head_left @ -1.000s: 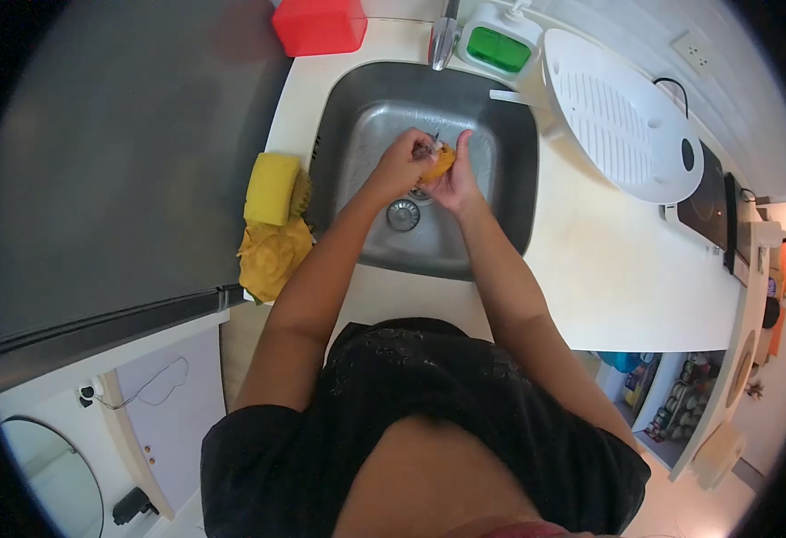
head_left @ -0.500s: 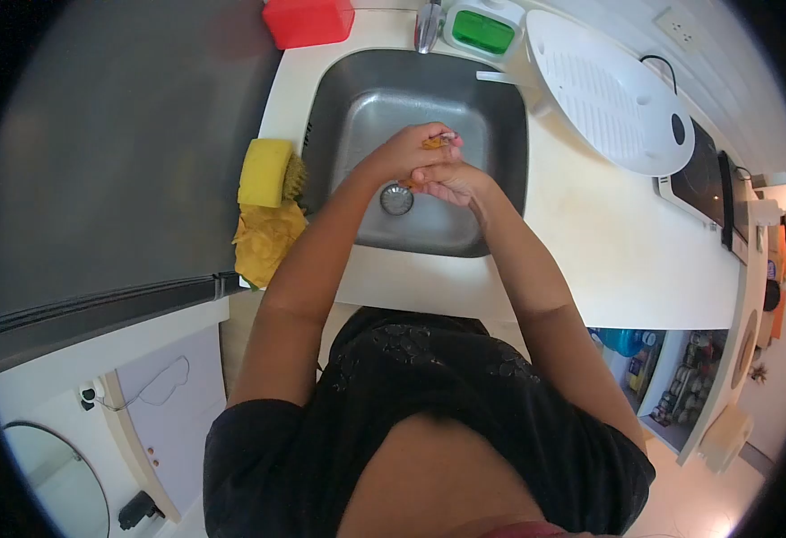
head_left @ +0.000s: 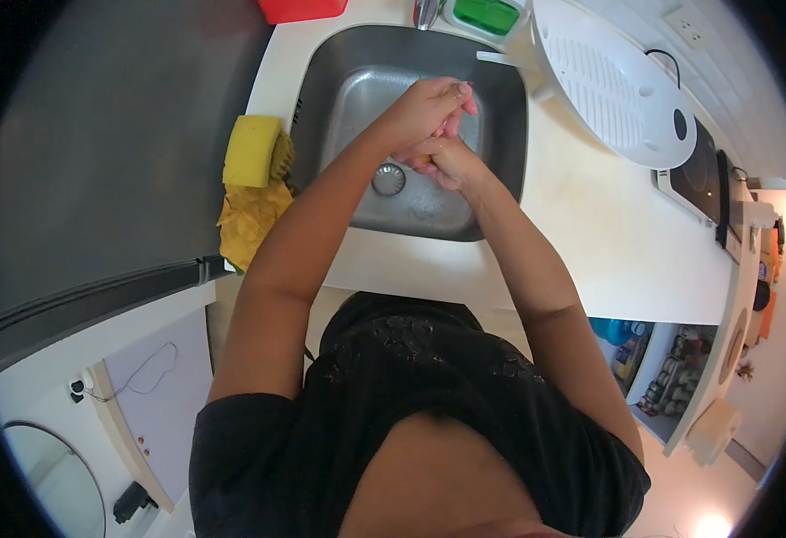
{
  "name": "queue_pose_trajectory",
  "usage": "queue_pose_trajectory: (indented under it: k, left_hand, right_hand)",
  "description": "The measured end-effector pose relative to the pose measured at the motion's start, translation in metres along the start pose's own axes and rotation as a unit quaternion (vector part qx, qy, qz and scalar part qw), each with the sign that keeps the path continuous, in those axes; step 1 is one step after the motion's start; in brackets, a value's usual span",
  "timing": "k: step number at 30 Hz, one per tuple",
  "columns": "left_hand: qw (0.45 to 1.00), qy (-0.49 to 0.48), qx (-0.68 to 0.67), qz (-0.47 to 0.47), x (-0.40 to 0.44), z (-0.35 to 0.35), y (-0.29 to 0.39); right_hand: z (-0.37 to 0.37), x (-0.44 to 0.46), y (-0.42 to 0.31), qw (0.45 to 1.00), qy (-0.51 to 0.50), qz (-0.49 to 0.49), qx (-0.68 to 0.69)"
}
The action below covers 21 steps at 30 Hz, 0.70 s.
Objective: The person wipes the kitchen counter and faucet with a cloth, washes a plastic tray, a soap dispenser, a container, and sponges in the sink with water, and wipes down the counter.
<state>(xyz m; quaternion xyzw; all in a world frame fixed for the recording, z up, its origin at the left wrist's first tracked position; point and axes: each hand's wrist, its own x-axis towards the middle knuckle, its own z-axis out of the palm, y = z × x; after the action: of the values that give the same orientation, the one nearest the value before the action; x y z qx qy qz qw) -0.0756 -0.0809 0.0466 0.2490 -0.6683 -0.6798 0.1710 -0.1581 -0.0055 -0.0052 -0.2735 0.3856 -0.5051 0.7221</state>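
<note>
This is a kitchen: a metal sink (head_left: 337, 117) with a tap (head_left: 426, 13), a yellow sponge (head_left: 251, 151), a soap dispenser (head_left: 487, 16) and a hob (head_left: 703, 179) show it.

one head-worn camera, wide view, facing forward and down, near the sink (head_left: 353, 109)

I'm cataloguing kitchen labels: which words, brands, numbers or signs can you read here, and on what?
No text can be read.
Stored items under the counter: any labels too small and blurred.
Black cooktop: any markings too small.
Soap dispenser: no lettering visible.
</note>
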Motion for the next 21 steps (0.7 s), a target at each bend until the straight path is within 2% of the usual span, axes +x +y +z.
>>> queue_pose_trajectory:
  k: [3,5,6,9,12,14,15,17,21]
  left_hand:
    - [1.000,0.012,0.001,-0.003,-0.001,-0.001,-0.006]
    - [0.999,0.036,0.031,-0.017,0.000,-0.001,-0.007]
    - [0.999,0.037,0.029,-0.018,0.001,0.000,-0.010]
    - [0.997,0.064,0.032,-0.015,0.007,0.001,-0.018]
    - [0.994,0.097,0.058,0.009,0.010,0.003,-0.026]
    - [0.979,0.159,0.119,0.045,0.011,0.005,-0.032]
    - [0.979,0.161,0.119,0.046,0.011,0.006,-0.033]
    - [0.965,0.203,0.158,0.047,0.011,0.007,-0.035]
    - [0.944,0.247,0.213,0.056,0.011,0.007,-0.048]
  right_hand:
    - [0.004,0.001,0.004,0.999,0.021,0.014,-0.027]
    - [0.014,-0.001,0.001,0.994,0.086,0.027,-0.056]
    - [0.015,0.000,0.004,0.994,0.085,0.029,-0.056]
    - [0.015,0.006,0.013,0.988,0.127,0.002,-0.085]
    - [0.012,0.013,0.025,0.982,0.136,-0.032,-0.128]
    - [0.015,0.017,0.028,0.969,0.153,-0.130,-0.142]
    - [0.012,0.020,0.032,0.969,0.152,-0.130,-0.143]
    - [0.001,0.028,0.045,0.920,0.219,-0.162,-0.282]
    - [-0.004,0.031,0.052,0.887,0.209,-0.227,-0.345]
